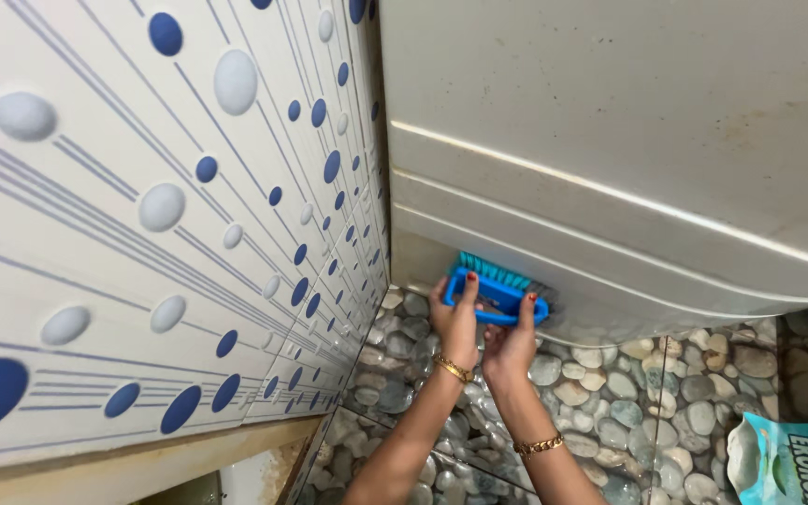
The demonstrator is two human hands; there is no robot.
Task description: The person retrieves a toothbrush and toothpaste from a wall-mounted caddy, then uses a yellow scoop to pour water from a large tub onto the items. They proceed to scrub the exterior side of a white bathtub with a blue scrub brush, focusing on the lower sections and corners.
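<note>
A blue scrubbing brush (497, 290) with teal bristles is pressed against the lower edge of a cream-white bathtub side (610, 215), low near the corner. My left hand (455, 323) grips the brush's left end, fingers curled over its handle. My right hand (512, 341) grips its right end. Both wrists wear gold bracelets. The bristles point up and away from me, touching the tub's bottom rim.
A tiled wall (142, 234) with blue and grey dots and thin lines fills the left. The floor (610, 393) has pebble-pattern tiles. A teal and white pouch (783, 463) lies at the bottom right. A beige ledge (142, 468) runs along the bottom left.
</note>
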